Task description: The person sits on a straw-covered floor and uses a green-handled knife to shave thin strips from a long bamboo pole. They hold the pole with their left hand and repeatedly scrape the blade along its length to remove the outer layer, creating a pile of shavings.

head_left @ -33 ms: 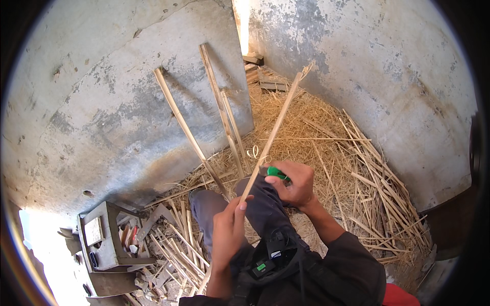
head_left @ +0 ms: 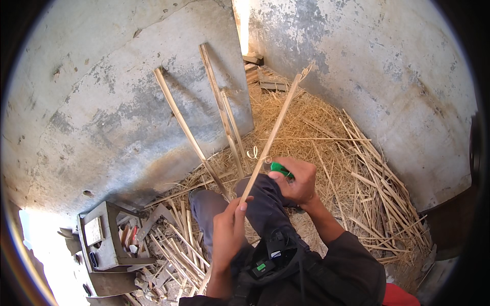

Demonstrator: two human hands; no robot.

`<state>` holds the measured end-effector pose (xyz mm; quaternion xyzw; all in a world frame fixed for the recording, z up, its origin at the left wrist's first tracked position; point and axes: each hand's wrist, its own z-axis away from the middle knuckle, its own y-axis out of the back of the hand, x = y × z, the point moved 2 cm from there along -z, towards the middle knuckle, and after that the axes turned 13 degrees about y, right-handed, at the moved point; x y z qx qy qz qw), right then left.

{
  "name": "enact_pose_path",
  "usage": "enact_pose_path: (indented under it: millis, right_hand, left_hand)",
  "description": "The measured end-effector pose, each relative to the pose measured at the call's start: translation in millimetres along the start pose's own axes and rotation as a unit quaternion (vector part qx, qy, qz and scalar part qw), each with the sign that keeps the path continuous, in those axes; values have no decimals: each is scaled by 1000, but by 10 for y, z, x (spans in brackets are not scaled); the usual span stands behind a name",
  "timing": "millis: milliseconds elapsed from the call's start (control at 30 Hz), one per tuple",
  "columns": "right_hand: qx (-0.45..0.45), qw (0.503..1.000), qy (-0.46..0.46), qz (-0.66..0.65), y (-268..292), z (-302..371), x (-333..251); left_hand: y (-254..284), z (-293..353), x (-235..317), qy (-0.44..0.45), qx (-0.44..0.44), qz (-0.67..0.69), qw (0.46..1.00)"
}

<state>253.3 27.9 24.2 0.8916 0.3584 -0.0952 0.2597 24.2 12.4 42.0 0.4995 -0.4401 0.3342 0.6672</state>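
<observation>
A long, pale strip of split wood or bamboo (head_left: 279, 122) slants up and away from my lap. My left hand (head_left: 229, 224) grips its near end between thumb and fingers, above my knees. Thin curled shavings (head_left: 253, 152) cling to the strip about halfway along. Just right of these curls, my right hand (head_left: 298, 179) is closed around a green-handled knife (head_left: 280, 169). Its blade is small and hard to make out, close beside the strip. More curled fibre (head_left: 307, 71) hangs at the strip's far tip.
Several strips (head_left: 178, 117) lean on the stained wall panel at left. Straw-like shavings (head_left: 306, 117) cover the floor ahead. A heap of strips (head_left: 388, 204) lies at right, and another bundle (head_left: 176, 255) at lower left, beside an old box-like metal frame (head_left: 109, 242) holding odds and ends.
My right hand and the knife have shifted slightly right, off the strip's edge. My left hand stays in place.
</observation>
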Motion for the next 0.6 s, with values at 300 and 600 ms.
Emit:
enact_pose_path:
  millis: [300,600]
  right_hand:
    - [-39,996,71,-36,-65,66,-89]
    - [-49,996,78,-17,-56,62,-132]
  left_hand:
    - [-37,18,13,-15,34,-29,999]
    - [-71,31,-18,-25,55,-11,998]
